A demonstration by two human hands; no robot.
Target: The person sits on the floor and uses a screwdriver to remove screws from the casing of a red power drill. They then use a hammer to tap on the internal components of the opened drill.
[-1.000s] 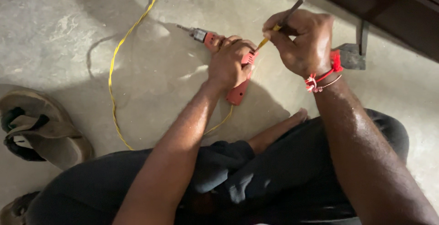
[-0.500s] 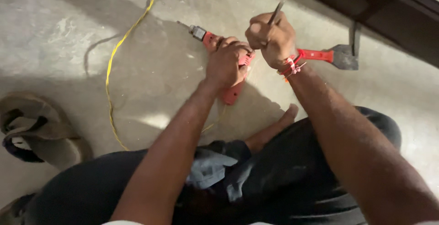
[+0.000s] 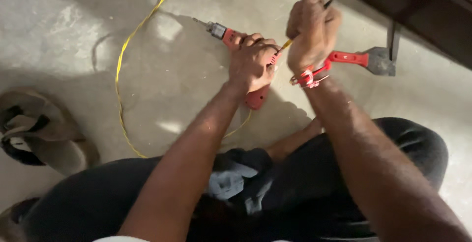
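head view: worn on head | faces steeply down | close over hands, lap, concrete floor (image 3: 73, 40) | single view

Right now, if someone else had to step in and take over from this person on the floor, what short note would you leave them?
Left hand: closed grip around the red electric drill, which lies on the concrete floor with its bit pointing away.
Right hand: raised above the drill, closed grip on a thin pencil-like tool with a yellow section below the fist.
Nearby: a yellow cord loops over the floor to the left; a red-handled scraper lies to the right; a sandal sits far left.
Done: both items are in hand.
Left: what the tool is doing at the drill is hidden by the hands.
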